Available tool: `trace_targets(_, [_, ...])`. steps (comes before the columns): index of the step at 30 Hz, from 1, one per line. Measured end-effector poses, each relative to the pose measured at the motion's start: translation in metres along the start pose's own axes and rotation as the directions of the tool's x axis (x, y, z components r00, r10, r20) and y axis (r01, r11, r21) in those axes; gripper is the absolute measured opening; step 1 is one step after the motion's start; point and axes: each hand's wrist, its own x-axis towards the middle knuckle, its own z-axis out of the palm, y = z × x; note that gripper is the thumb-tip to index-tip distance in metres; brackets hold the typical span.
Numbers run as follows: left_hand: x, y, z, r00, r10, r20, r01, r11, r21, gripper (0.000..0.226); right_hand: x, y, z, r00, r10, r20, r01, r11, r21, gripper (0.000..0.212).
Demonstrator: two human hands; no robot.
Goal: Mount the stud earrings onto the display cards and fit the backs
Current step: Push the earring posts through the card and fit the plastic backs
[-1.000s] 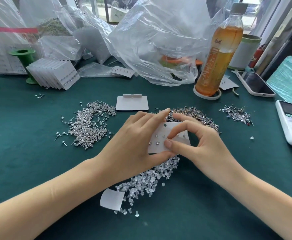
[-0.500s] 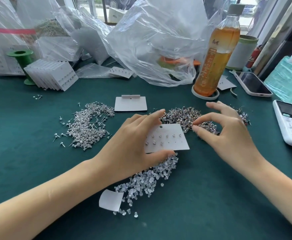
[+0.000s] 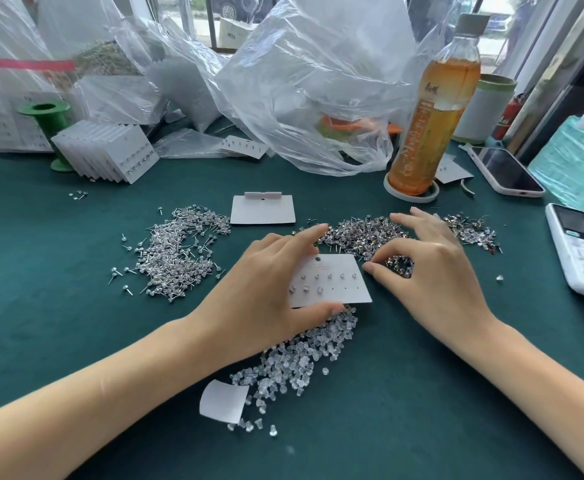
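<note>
Gripping the flat white card, the left hand; the right hand perhaps pinches a glittery stud.

White display card part-filled with studs, stud heap behind, clear backs below

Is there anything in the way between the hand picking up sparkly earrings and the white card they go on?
Nothing visible blocks it. The right hand is over the stud pile, right beside the display card that the left hand holds. The card's empty holes are uncovered, facing up on the side nearest the right hand.
</note>
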Motion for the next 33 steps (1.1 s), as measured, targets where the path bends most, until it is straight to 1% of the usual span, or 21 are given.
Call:
trace_targets(4, [0.000, 0.000, 0.000, 1.000, 0.001, 0.000, -0.001, 1.000, -0.003, 0.087, 0.000, 0.003, 0.002, 0.999, 0.030, -0.024, -0.029, 0.999, 0.037, 0.006])
trace_targets(8, [0.001, 0.000, 0.000, 1.000, 0.006, 0.005, -0.006, 1.000, -0.005, 0.086, 0.001, 0.002, 0.003, 0.998, 0.044, -0.045, -0.043, 0.999, 0.008, 0.012])
trace_targets(11, [0.001, 0.001, 0.000, 1.000, 0.006, 0.009, -0.006, 1.000, 0.000, 0.086, 0.003, 0.003, 0.004, 0.998, 0.041, -0.039, -0.040, 0.999, 0.017, 0.009])
trace_targets(14, [0.001, 0.001, 0.000, 1.000, 0.000, 0.018, 0.000, 1.000, -0.001, 0.086, 0.001, 0.003, 0.000, 0.998, 0.043, -0.041, -0.041, 0.998, 0.049, 0.005])
trace_targets(18, [0.000, 0.000, 0.000, 1.000, -0.007, 0.014, 0.007, 1.000, -0.010, 0.086, -0.007, -0.001, -0.013, 0.991, 0.009, -0.135, 0.006, 0.994, 0.111, 0.004])
trace_targets(21, [0.000, 0.001, 0.000, 1.000, 0.005, 0.013, -0.005, 1.000, -0.010, 0.086, -0.014, -0.009, -0.019, 0.992, 0.004, -0.125, 0.022, 0.978, 0.206, 0.009])
trace_targets(24, [0.000, 0.003, 0.000, 1.000, 0.023, 0.008, -0.023, 1.000, -0.012, 0.084, -0.023, -0.020, -0.016, 0.993, -0.056, -0.106, 0.084, 0.955, 0.285, 0.013])
trace_targets(26, [-0.001, 0.004, 0.000, 0.999, 0.043, 0.005, -0.043, 0.999, -0.015, 0.084, -0.028, -0.026, -0.010, 0.986, -0.127, -0.106, 0.151, 0.950, 0.272, 0.014])
trace_targets(29, [-0.002, 0.007, 0.000, 0.998, 0.059, 0.004, -0.059, 0.998, -0.024, 0.083, -0.032, -0.028, -0.004, 0.958, -0.251, -0.138, 0.275, 0.939, 0.207, 0.016])
trace_targets(33, [-0.002, 0.008, 0.000, 0.998, 0.066, 0.010, -0.066, 0.997, -0.027, 0.082, -0.032, -0.027, -0.003, 0.944, -0.285, -0.167, 0.317, 0.922, 0.222, 0.013])
